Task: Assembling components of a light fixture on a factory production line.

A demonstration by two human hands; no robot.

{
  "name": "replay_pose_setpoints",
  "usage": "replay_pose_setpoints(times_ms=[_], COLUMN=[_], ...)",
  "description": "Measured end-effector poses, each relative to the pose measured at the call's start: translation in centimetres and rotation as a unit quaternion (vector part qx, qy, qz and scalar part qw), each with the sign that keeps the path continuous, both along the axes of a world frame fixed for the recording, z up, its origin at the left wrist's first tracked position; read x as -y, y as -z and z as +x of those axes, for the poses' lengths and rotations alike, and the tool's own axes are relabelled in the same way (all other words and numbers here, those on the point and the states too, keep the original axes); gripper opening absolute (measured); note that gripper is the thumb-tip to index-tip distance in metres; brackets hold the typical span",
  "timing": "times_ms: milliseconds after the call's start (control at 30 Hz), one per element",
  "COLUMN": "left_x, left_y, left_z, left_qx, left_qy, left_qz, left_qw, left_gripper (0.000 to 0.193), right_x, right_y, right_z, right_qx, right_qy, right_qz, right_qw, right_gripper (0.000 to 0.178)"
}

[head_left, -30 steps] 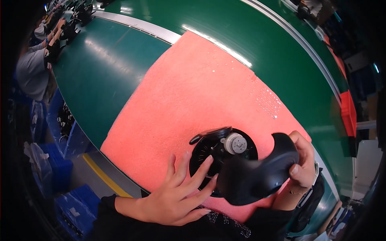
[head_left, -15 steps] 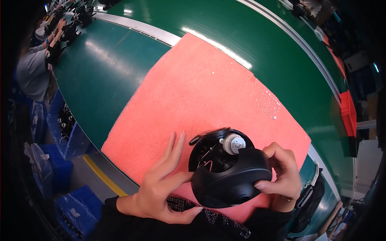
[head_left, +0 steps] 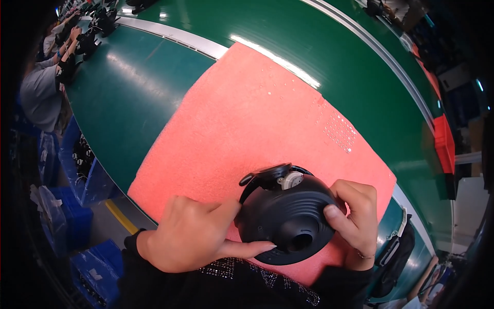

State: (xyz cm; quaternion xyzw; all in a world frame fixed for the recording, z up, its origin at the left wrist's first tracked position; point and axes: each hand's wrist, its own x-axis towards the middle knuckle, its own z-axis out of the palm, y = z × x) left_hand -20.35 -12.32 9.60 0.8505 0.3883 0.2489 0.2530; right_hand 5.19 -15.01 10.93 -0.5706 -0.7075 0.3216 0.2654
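Observation:
A round black plastic cover (head_left: 288,221) with a ridged top and a round opening lies tilted over a black round housing, low in the middle of the head view. At the far side, part of a silver motor (head_left: 292,181) and a black flap-like piece (head_left: 265,174) still show. My left hand (head_left: 188,234) grips the cover's left side, thumb along its near face and fingers curled at the edge. The right hand (head_left: 355,213) holds the other side, its thumb on top and fingers behind. The cover hides most of the housing's inside.
A pink foam sheet (head_left: 226,118) lies under the work, small shiny screws (head_left: 340,135) in rows at its far right. Beyond runs a green belt (head_left: 350,67). Blue bins (head_left: 98,273) stand lower left, a red bin (head_left: 443,144) right. A co-worker's arm (head_left: 69,49) is upper left.
My left hand's stretched fingers have curled onto the cover's left side. The cover has tipped, bringing its ridged top and round opening into view and hiding more of the motor.

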Motion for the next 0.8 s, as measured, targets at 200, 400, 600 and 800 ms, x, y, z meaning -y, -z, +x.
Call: replay_pose_setpoints(times_ms=[200, 400, 600, 800], left_x=[-2.1, -2.2, -2.5, -2.8], left_y=[-1.5, -1.6, -1.9, -1.9], left_z=[0.2, -0.1, 0.2, 0.4], left_qx=[-0.155, -0.174, -0.163, -0.173], left_qy=[0.071, 0.077, 0.085, 0.094], left_qz=[0.004, -0.032, -0.051, -0.080], left_qw=[0.985, 0.981, 0.982, 0.977], left_gripper=[0.062, 0.062, 0.062, 0.062], right_x=[-1.5, -1.8, -1.5, -1.2], right_y=[-0.1, -0.5, -0.2, 0.3], right_z=[0.0, -0.4, -0.2, 0.0], right_qx=[0.082, 0.105, 0.118, 0.102], right_qy=[-0.017, -0.038, -0.018, -0.026], right_qz=[0.009, 0.005, 0.047, 0.019], right_qw=[0.996, 0.994, 0.992, 0.994], right_gripper=[0.035, 0.035, 0.034, 0.031])
